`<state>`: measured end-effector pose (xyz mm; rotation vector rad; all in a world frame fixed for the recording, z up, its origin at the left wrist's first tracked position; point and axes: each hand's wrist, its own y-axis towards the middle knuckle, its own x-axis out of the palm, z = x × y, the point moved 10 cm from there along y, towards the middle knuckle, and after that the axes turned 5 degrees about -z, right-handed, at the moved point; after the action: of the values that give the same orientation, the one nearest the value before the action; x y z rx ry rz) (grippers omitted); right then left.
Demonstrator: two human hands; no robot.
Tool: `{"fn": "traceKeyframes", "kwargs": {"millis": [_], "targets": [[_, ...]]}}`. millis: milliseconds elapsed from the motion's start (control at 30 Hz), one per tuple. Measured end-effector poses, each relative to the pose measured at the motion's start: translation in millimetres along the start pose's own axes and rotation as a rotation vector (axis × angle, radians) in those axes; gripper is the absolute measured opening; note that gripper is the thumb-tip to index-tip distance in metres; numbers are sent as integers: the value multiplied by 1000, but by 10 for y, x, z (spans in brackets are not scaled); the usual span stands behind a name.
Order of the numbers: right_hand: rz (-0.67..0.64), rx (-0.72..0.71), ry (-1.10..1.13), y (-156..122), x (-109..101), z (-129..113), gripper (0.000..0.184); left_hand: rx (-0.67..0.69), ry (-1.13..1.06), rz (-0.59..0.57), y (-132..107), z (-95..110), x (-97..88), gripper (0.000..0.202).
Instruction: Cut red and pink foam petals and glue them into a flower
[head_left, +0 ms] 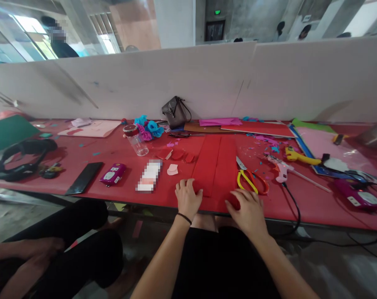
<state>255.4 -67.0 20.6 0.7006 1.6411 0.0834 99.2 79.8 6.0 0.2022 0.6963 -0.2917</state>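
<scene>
In front of me on the red tabletop lie red sheets (227, 160), side by side or overlapping, with a straight edge between them. My left hand (187, 199) rests at their lower left corner, its fingers loosely bent and the thumb apart at the sheet's edge. At the lower right corner is my right hand (249, 212), with thumb and fingers apart and curved down. Neither hand visibly grips anything. Just beyond the right hand lie scissors (247, 181) with yellow and red handles. Small red cut pieces (177, 155) and a pale pink piece (172, 169) lie left of the sheets.
Right: a pink glue gun (282, 169), a yellow glue gun (302, 157), cords and a purple box (359, 195). Left: a clear jar (138, 143), another purple box (112, 174), a black slab (85, 178). A dark bag (176, 112) leans at the back. Someone sits at left.
</scene>
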Motion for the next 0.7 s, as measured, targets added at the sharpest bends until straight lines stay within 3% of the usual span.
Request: {"fn": "traceKeyframes", "kwargs": {"millis": [167, 367, 433, 567, 700], "targets": [[-12, 120, -34, -5, 8, 182, 17, -2, -176, -15, 46, 28, 12, 39], [35, 334, 572, 133, 87, 230, 15, 53, -586, -56, 9, 124, 56, 36], [30, 314, 744, 255, 106, 70, 16, 33, -659, -48, -45, 108, 83, 37], [-83, 33, 776, 499, 111, -519, 14, -48, -822, -89, -180, 32, 215, 43], [-261, -84, 817, 474, 259, -831, 36, -108, -932, -128, -259, -59, 247, 54]]}}
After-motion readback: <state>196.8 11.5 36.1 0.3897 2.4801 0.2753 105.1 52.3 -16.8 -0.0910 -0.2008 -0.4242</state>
